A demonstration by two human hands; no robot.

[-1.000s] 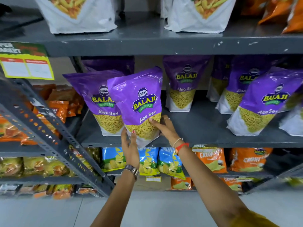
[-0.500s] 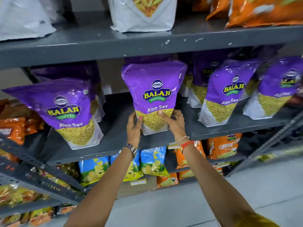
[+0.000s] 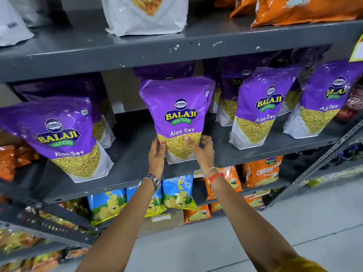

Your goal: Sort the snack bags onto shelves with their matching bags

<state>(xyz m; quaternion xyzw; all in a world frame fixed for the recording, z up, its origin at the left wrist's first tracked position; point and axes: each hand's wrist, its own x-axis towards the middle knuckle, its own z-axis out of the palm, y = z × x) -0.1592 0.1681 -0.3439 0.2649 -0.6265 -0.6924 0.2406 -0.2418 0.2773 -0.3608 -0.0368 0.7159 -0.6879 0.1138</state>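
A purple Balaji Aloo Sev bag (image 3: 176, 112) stands upright on the grey middle shelf (image 3: 133, 154), near its front edge. My left hand (image 3: 156, 157) grips its lower left corner and my right hand (image 3: 202, 149) holds its lower right side, fingers across the front. Matching purple Aloo Sev bags stand on the same shelf: one to the left (image 3: 64, 134), two to the right (image 3: 261, 107) (image 3: 322, 103), and more behind.
The top shelf (image 3: 137, 50) carries white bags (image 3: 147, 14) and orange bags (image 3: 298, 8). Below are blue chip bags (image 3: 178, 193) and orange Crunchex bags (image 3: 261, 171). A second rack with orange packs (image 3: 7, 160) stands at left. Grey floor (image 3: 255, 242) lies beneath.
Both hands carried the purple bag to the right along the middle shelf, away from the left bag, and set it upright in the gap. The view has also moved closer.
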